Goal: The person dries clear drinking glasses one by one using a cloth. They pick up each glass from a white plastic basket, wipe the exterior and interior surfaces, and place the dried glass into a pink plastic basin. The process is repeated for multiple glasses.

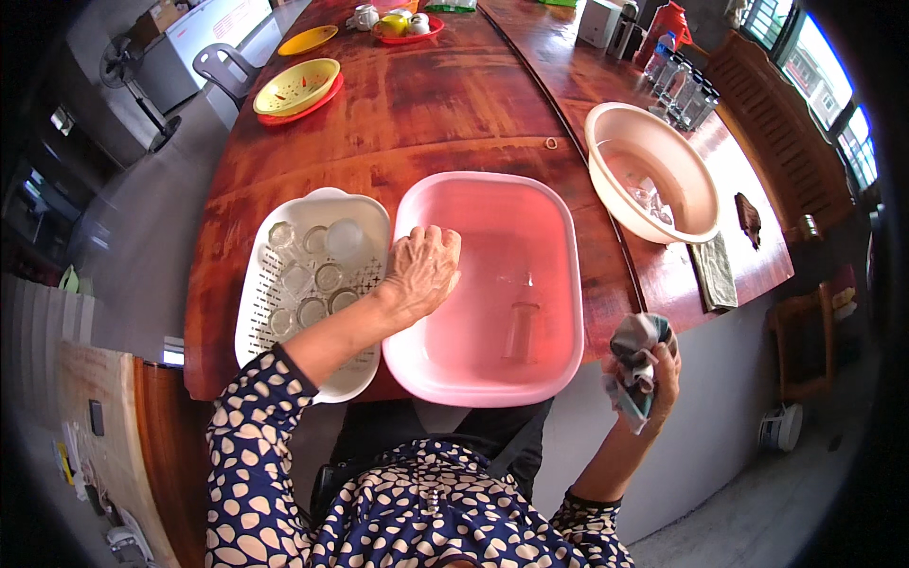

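My left hand is over the left rim of a pink plastic basin; its fingers are curled and their undersides hidden, so I cannot tell whether they hold anything. In the basin's water lies a clear glass tumbler. To the left, a white plastic draining basket holds several clear glasses and a frosted round piece. Right of the basin, beyond the table's front edge, my right hand grips a crumpled, patterned cloth.
On the right stands a cream basin with clear items inside, beside a folded green cloth. Several lidded bottles are behind it. A yellow colander sits on a red plate at the back left. A seam runs along the wooden table.
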Demonstrator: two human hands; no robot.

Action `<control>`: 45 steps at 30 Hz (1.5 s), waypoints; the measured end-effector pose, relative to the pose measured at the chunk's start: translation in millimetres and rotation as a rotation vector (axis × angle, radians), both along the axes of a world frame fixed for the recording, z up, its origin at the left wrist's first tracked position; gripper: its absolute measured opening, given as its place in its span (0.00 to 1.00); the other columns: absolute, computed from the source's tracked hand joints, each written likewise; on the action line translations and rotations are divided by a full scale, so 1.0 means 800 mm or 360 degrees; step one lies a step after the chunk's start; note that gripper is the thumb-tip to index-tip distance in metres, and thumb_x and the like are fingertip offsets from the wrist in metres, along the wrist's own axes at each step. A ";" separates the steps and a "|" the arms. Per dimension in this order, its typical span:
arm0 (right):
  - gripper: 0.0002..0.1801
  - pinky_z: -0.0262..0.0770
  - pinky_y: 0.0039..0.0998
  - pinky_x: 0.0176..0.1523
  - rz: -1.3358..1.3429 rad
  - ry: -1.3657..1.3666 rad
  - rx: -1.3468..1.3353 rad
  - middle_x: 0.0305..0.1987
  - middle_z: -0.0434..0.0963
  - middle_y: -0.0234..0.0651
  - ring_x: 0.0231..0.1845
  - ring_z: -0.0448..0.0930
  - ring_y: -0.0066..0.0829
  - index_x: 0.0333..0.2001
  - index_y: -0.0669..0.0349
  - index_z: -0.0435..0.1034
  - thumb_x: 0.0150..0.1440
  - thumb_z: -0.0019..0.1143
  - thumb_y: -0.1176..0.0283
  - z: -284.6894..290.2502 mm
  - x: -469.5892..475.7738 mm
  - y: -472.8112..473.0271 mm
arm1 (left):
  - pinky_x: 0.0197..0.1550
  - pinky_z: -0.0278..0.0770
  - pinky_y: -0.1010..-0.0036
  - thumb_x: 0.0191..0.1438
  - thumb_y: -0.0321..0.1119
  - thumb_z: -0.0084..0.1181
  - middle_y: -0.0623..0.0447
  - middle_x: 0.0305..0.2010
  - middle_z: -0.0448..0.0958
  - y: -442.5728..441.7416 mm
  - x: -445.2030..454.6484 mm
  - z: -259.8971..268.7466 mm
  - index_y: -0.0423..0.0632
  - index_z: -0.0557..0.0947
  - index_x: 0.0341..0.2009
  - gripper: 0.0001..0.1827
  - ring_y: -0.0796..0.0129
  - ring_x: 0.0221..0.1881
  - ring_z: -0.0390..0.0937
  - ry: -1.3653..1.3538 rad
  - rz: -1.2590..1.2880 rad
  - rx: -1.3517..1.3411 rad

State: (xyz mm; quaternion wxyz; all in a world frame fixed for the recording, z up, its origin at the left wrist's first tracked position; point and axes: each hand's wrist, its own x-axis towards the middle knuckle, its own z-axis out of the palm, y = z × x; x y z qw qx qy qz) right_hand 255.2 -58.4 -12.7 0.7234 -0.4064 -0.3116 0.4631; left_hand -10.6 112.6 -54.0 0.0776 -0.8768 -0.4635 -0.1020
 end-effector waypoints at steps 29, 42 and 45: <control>0.19 0.79 0.27 0.22 -0.0112 0.0180 0.0037 0.30 0.77 0.43 0.22 0.80 0.30 0.44 0.68 0.66 0.56 0.50 0.64 -0.024 -0.021 -0.039 | 0.17 0.67 0.76 0.52 0.48 0.46 0.47 0.35 0.78 0.025 -0.016 0.044 0.46 0.74 0.44 0.22 0.65 0.24 0.75 -0.2216 0.0249 -0.3108; 0.26 0.82 0.27 0.32 -0.0227 0.0105 0.0076 0.45 0.74 0.45 0.28 0.81 0.30 0.57 0.66 0.58 0.55 0.53 0.71 0.013 -0.093 -0.017 | 0.29 0.72 0.72 0.57 0.53 0.47 0.44 0.44 0.77 -0.065 -0.010 0.057 0.47 0.73 0.51 0.26 0.62 0.33 0.76 -0.3285 -0.0043 -0.3135; 0.23 0.79 0.26 0.39 -0.0324 -0.0558 0.0294 0.46 0.72 0.41 0.37 0.79 0.28 0.54 0.65 0.62 0.52 0.50 0.86 -0.008 -0.140 -0.003 | 0.38 0.76 0.63 0.58 0.51 0.45 0.40 0.49 0.74 -0.077 -0.003 0.041 0.44 0.69 0.55 0.29 0.55 0.41 0.76 -0.3514 -0.0191 -0.3100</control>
